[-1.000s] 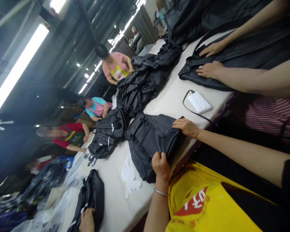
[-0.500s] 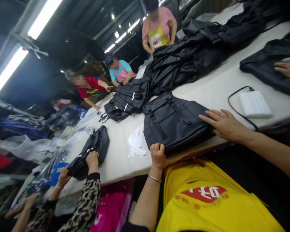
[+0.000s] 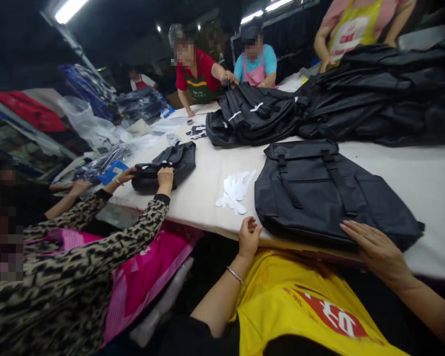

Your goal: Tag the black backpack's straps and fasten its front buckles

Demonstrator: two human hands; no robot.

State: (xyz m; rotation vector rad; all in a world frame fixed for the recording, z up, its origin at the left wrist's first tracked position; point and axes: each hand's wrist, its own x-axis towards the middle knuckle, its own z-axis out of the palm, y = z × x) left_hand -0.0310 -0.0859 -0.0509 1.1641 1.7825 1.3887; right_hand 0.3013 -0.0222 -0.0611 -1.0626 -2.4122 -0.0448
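Note:
A black backpack [image 3: 311, 193] with a flap and two buckled straps lies flat in front of me. My right hand [image 3: 378, 249] rests on its near lower edge, fingers stretched out. Beside the bag's near left corner is my left hand [image 3: 249, 240], its fingers loosely curled and apart with nothing in them. Just beyond that hand, a small pile of white strips [image 3: 235, 192] lies on the pale table [image 3: 200, 210].
To my left, a co-worker in a patterned sleeve [image 3: 133, 230] handles another black bag [image 3: 183, 160]. Across the table, a co-worker in red [image 3: 203, 74] touches a black backpack [image 3: 254, 116]. Black bags [image 3: 378, 99] are heaped at the far right; plastic wrapping [image 3: 92, 123] lies far left.
My left hand has let go of the backpack's near corner. My right hand has moved from its right side onto the near edge. The view has turned left.

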